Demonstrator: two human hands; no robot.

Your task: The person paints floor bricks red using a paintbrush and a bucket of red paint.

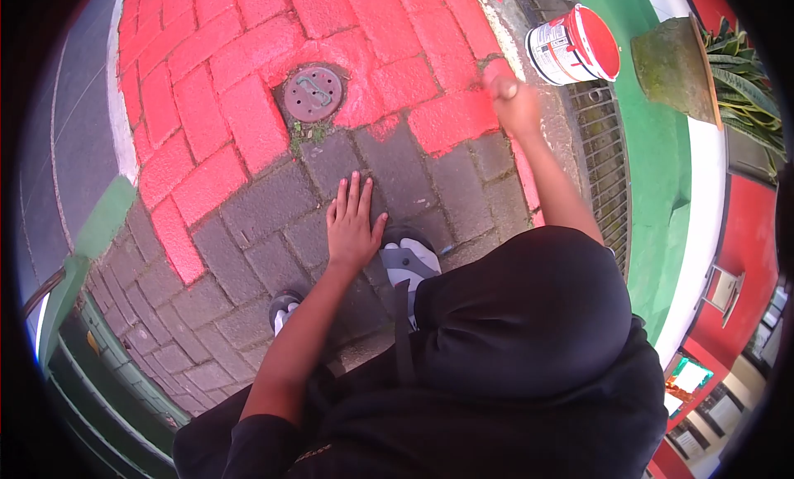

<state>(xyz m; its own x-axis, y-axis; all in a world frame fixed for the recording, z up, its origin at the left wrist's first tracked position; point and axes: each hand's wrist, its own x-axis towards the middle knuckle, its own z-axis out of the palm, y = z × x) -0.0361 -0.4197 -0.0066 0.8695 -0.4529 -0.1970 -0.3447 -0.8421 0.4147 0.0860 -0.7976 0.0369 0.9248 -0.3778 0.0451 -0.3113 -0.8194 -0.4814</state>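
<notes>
My left hand rests with its fingers spread on the unpainted grey pavers. My right hand is closed around what looks like a paintbrush, blurred and mostly hidden by the fist. It is over the right edge of the red-painted pavers, beside the pale kerb. Fresh-looking red covers the upper pavers, ending in a stepped edge above my left hand. A round drain cover with small holes sits among them, bare of red, with small weeds below it.
A white paint bucket with red inside stands by the metal drain grate on the right. Beyond it are a potted plant and a green strip. Green steps lie at lower left. My sandalled foot is near my left hand.
</notes>
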